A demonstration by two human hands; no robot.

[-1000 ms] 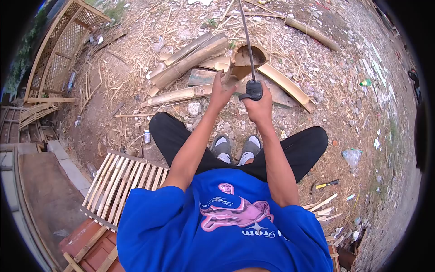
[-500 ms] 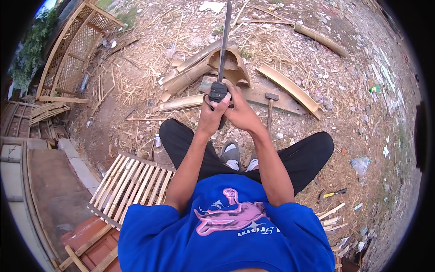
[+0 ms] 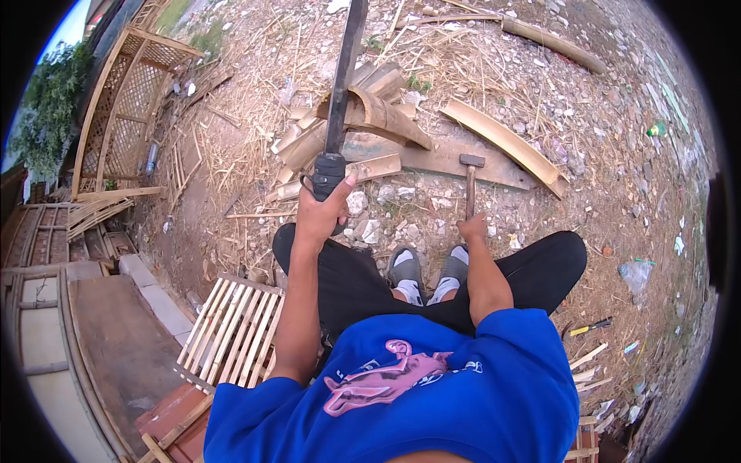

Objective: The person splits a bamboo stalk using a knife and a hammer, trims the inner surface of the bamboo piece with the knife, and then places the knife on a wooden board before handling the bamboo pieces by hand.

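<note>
My left hand (image 3: 321,216) is closed around the black wrapped handle of a machete (image 3: 343,85), a loop of cord at its side. The long dark blade points up and away, its tip out of view. My right hand (image 3: 472,228) grips the lower handle of a hammer (image 3: 471,185), whose metal head points away from me. Behind the blade, a wide curved half of split bamboo (image 3: 394,122) rests on other pieces. Under the hammer head lies a flat wooden board (image 3: 440,160).
Another split bamboo length (image 3: 505,145) lies to the right. A yellow-handled tool (image 3: 590,327) is on the ground near a plastic bag (image 3: 636,275). At left are a slatted wooden rack (image 3: 231,328) and a lattice frame (image 3: 120,116). My shoes (image 3: 454,266) rest between my bent knees.
My right hand has left the machete's handle and moved down and right onto the hammer. My left hand, still holding the machete, has shifted left and slightly lower.
</note>
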